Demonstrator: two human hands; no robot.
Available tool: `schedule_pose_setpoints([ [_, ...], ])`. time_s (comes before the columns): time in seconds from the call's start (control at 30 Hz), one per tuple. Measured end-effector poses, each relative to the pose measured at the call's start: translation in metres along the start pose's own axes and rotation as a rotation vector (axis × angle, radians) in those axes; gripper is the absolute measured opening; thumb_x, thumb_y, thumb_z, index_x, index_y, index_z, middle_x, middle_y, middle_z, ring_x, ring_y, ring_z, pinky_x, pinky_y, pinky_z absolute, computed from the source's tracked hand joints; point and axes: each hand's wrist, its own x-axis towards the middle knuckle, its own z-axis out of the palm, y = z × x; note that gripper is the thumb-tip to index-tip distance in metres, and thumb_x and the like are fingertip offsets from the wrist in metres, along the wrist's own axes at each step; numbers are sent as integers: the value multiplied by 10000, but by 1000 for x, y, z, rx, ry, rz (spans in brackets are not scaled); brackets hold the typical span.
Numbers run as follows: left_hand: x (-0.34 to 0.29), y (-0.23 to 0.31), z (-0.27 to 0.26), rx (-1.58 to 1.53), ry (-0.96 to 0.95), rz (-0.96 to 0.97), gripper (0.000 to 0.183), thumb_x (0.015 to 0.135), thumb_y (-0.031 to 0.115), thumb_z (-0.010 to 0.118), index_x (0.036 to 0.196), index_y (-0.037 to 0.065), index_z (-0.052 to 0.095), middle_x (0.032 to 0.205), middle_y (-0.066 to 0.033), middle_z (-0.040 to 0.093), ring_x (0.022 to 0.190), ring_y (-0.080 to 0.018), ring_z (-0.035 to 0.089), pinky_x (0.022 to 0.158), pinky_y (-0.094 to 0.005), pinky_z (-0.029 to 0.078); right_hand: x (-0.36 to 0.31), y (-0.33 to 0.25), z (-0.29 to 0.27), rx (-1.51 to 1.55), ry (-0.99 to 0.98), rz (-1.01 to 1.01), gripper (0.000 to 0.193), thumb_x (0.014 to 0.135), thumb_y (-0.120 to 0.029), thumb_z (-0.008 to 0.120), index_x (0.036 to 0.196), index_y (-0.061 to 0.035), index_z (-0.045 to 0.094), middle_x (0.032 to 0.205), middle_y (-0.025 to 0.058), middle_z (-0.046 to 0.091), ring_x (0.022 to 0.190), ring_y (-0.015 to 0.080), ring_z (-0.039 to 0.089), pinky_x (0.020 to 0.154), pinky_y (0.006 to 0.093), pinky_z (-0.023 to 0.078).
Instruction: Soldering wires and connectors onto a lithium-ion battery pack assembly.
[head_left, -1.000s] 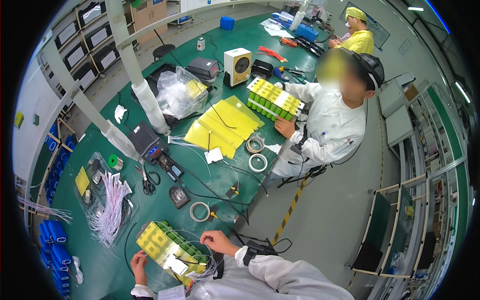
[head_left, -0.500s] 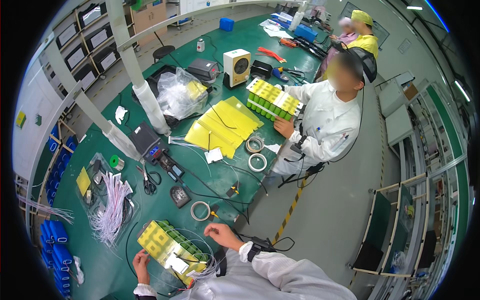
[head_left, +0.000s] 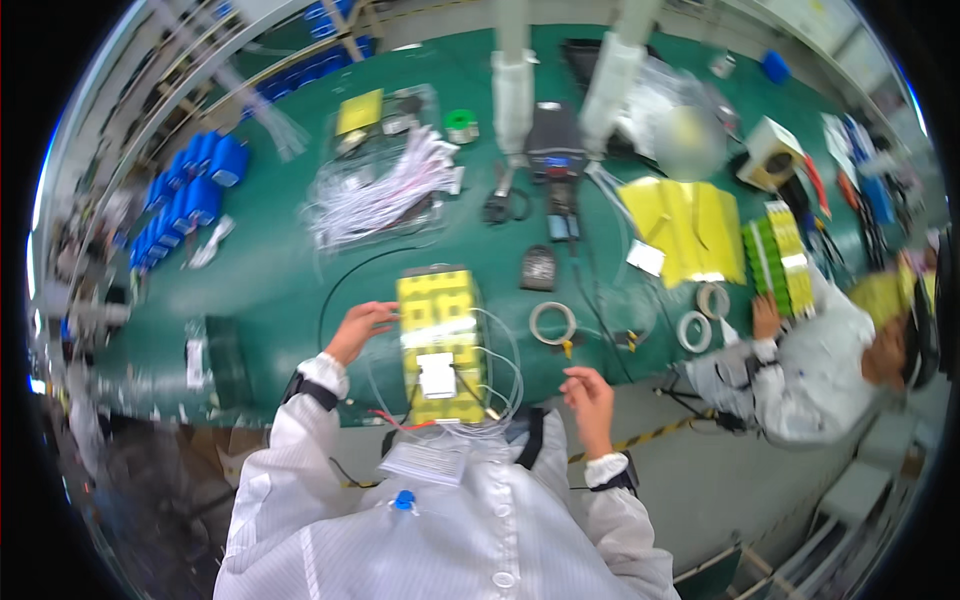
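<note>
Directly before me on the table lies a battery pack (head_left: 437, 310) with a yellow cover. A white rectangular piece (head_left: 437, 376) sits on its near half. Thin white wires (head_left: 517, 375) loop out to the pack's right and gather at its near end, where a red wire also shows. Beside the pack's left edge is my left hand (head_left: 362, 330), fingers stretched toward it and holding nothing; contact cannot be made out. My right hand (head_left: 588, 400) hovers right of the wires near the table edge, fingers loosely bent and apart, nothing visible in them.
A soldering station (head_left: 556, 145), scissors (head_left: 497, 205) and a tape roll (head_left: 553, 323) lie beyond the pack. White wire bundles (head_left: 400, 190) lie far left, near blue cells (head_left: 190, 205). Yellow sheets (head_left: 685, 230) lie right; a co-worker (head_left: 820, 350) touches another green-and-yellow pack (head_left: 778, 260).
The view has swung left, so the pack now stands upright in the middle. My left hand is still beside the pack, and my right hand now appears farther from it.
</note>
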Motion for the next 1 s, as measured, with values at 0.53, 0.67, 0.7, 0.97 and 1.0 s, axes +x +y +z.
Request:
schedule_pose_setpoints([
  [0.53, -94, 7, -67, -287, 319, 349, 128, 994, 206, 508, 1031, 84, 526, 824, 35, 470, 533, -26, 339, 495, -198, 283, -83, 50, 82, -130, 111, -168, 104, 914, -29, 537, 914, -74, 443, 824, 9, 465, 688, 69, 460, 606, 212, 389],
  [0.67, -140, -3, -86, -329, 364, 357, 140, 1007, 213, 485, 1022, 77, 519, 823, 30, 465, 502, -16, 297, 462, -189, 241, -107, 89, 94, -309, 2, -27, 155, 846, -24, 663, 906, -46, 522, 846, 15, 532, 734, 92, 542, 588, 236, 458],
  [0.7, -147, -4, -90, -333, 364, 358, 139, 1007, 214, 484, 1016, 79, 519, 822, 30, 463, 503, -19, 295, 464, -192, 243, -108, 93, 96, -318, -73, -7, 143, 836, -41, 679, 900, -41, 551, 815, 20, 560, 699, 98, 560, 567, 245, 460],
  [0.97, -163, 7, -96, -311, 367, 416, 132, 998, 210, 498, 968, 81, 510, 833, 13, 496, 608, -69, 444, 585, -230, 368, -83, 76, 130, -873, -195, -345, 140, 756, -114, 747, 831, -66, 639, 734, 46, 580, 611, 218, 603, 538, 324, 466],
  [1.0, -161, 9, -96, -316, 357, 432, 133, 997, 209, 499, 973, 79, 511, 832, 13, 496, 617, -71, 448, 590, -230, 369, -82, 76, 131, -911, -167, -460, 142, 741, -127, 757, 803, -73, 640, 730, 43, 581, 614, 230, 603, 537, 334, 464],
])
